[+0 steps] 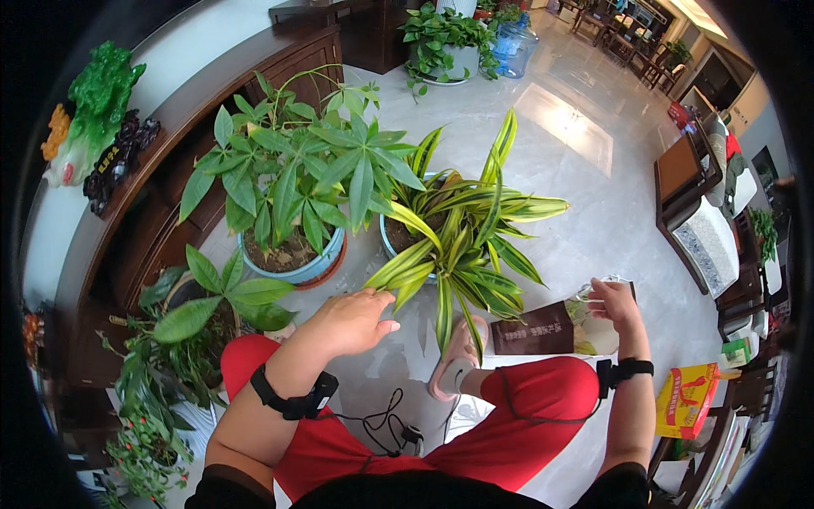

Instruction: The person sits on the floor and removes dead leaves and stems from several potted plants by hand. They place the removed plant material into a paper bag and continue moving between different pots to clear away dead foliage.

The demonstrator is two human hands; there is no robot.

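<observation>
The yellow-striped sansevieria-like plant (456, 246) stands in a light blue pot just ahead of and between the hands, its long leaves spilling toward both. The left hand (352, 322) is at its lower left leaves, fingers together and slightly bent, thumb apart; whether it grips a leaf, I cannot tell. The right hand (614, 304) is over the far end of a dark brown printed bag (532, 331), fingers loosely spread and curved; its contact with the bag is unclear. Pale characters run across the bag's brown panel. Beyond the left hand, a money tree (292, 182) grows in a blue planter (305, 271) on a reddish saucer. To the right of the right hand's forearm, a yellow bag (685, 399) carries red lettering. Far to the left hand's left, a green carved ornament (100, 93) stands beside a black base (110, 170) bearing gold characters.
</observation>
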